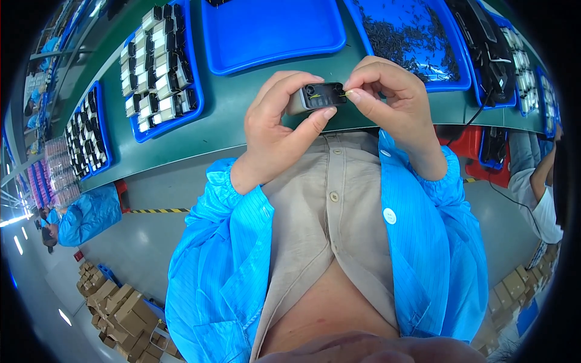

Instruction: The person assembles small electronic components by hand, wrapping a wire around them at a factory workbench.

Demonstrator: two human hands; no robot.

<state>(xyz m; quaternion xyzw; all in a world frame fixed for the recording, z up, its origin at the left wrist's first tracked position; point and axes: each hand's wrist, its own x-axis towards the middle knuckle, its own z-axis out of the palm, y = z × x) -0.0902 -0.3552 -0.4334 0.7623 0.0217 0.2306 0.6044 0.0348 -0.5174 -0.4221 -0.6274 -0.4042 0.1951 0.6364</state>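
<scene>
Between the thumb and fingers of my left hand (272,124) is a small rectangular casing (327,95), pale grey along its side with a black end that faces up. Two round dark spots sit near the ends of that black face. My right hand (396,100) is closed in a pinch at the casing's right end. A thin yellowish piece, perhaps a wire end, shows at its fingertips; its exact kind is too small to tell. Both hands are above the near edge of the green table (221,118), in front of my body.
Left on the table, a blue tray (198,104) bears rows of white-and-black casings. A blue tray (275,36) lies straight ahead; another (369,21), at right, has many thin black strips. Farther right stands a black device (484,48) with a cable. Other people work at both sides.
</scene>
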